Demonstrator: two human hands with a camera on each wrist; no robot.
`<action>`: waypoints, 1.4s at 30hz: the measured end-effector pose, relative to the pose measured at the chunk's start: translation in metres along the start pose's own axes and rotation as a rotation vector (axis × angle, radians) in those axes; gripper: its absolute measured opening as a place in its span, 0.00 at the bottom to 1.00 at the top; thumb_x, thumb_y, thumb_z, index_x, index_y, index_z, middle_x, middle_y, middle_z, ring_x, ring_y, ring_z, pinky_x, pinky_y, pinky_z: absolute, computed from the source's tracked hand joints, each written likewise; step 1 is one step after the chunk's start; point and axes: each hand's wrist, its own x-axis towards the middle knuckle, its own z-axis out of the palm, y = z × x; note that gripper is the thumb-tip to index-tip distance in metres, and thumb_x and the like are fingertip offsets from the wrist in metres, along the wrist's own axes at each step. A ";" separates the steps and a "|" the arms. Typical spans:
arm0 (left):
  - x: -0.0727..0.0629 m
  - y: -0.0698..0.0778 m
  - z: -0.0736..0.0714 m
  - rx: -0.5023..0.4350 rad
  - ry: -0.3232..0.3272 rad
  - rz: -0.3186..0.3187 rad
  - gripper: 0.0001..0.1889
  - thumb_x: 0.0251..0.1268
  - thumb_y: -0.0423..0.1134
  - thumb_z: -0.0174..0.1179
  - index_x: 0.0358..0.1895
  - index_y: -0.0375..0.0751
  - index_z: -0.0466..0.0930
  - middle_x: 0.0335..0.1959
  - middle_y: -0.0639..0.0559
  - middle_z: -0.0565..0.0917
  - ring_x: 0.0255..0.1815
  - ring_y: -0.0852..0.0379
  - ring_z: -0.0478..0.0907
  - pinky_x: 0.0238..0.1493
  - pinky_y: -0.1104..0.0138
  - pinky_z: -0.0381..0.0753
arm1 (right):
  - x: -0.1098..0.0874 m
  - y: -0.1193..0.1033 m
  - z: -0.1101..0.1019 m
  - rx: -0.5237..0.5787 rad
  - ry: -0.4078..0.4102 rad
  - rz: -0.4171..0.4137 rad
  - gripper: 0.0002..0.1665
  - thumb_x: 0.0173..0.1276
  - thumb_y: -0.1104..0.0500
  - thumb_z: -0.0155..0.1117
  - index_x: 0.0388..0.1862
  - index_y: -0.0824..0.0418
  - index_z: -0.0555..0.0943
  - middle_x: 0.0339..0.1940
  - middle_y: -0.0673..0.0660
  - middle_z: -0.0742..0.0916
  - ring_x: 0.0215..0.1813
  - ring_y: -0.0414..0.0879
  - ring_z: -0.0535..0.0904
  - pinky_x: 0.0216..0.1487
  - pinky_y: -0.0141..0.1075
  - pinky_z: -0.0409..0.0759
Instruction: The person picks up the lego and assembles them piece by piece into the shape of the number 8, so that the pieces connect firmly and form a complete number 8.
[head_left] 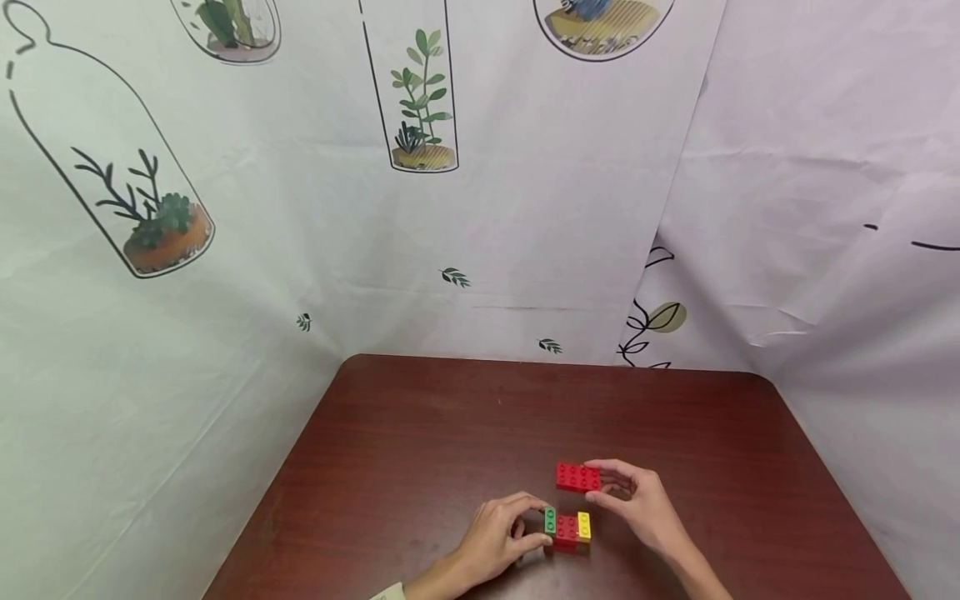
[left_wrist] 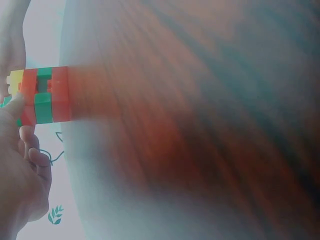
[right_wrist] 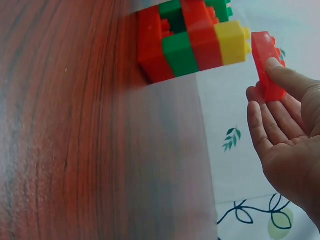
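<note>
A small tower of toy building bricks [head_left: 567, 530] stands on the table. Its layers show in the right wrist view: a red brick [right_wrist: 149, 52] at the bottom, green bricks [right_wrist: 181, 54] with a gap between them, another red brick [right_wrist: 202, 40], then a yellow brick [right_wrist: 231, 44] and a green one on top. My left hand [head_left: 493, 537] grips the tower's left end, thumb in front and fingers behind. Behind and above the tower, my right hand [head_left: 643, 507] pinches a loose red brick [head_left: 577, 477] by its right end, studs up.
The dark red-brown table [head_left: 420, 433] has rounded back corners. A pale cloth [head_left: 525, 250] printed with plants and glass jars hangs behind it and along both sides.
</note>
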 end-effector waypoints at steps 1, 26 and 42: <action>0.000 0.000 0.000 -0.003 -0.001 0.000 0.15 0.71 0.52 0.70 0.55 0.54 0.86 0.37 0.56 0.87 0.20 0.81 0.63 0.21 0.82 0.67 | -0.001 -0.002 0.000 0.000 -0.006 -0.009 0.22 0.64 0.66 0.81 0.57 0.66 0.87 0.46 0.59 0.92 0.40 0.41 0.87 0.46 0.33 0.86; 0.001 -0.001 -0.001 0.003 -0.014 -0.008 0.17 0.70 0.52 0.71 0.55 0.49 0.86 0.40 0.54 0.88 0.19 0.81 0.64 0.21 0.82 0.68 | -0.032 -0.011 0.013 -0.022 -0.110 0.045 0.24 0.67 0.58 0.80 0.60 0.62 0.87 0.52 0.59 0.91 0.48 0.40 0.88 0.48 0.38 0.86; 0.001 -0.001 -0.001 0.016 -0.018 -0.009 0.17 0.71 0.52 0.70 0.56 0.49 0.86 0.40 0.55 0.88 0.20 0.81 0.64 0.22 0.82 0.69 | -0.039 -0.009 0.018 -0.024 -0.072 0.059 0.24 0.65 0.58 0.81 0.59 0.61 0.87 0.51 0.58 0.91 0.49 0.39 0.87 0.49 0.39 0.86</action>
